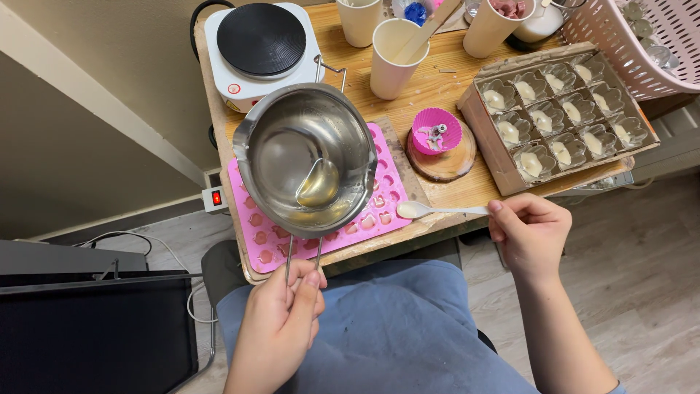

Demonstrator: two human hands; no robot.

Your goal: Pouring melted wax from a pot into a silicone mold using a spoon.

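Far left: black flat panel (pixel 95 328) on the floor, power strip (pixel 214 198) with a lit red switch against the wall; white hot plate (pixel 260 45) with black disc at the back-left corner of the wooden table (pixel 445 188). Left hand (pixel 281 325) closed around the wire handle of a steel melting pot (pixel 306 157), held tilted above a pink silicone mould (pixel 255 226); a little pale liquid pooled in the pot's low side. Behind: paper cups (pixel 390 62), one with a wooden stick. Centre: pink fluted cup (pixel 436 131) on a round wooden coaster (pixel 445 159). Right hand (pixel 529 233) pinching a white spoon (pixel 437 211), bowl loaded with pale wax, level at the table's front edge just beside the mould. Right: cardboard tray (pixel 503 171) of clear flower-shaped holders, each with a pale fill; pink basket (pixel 642 51) at top right.
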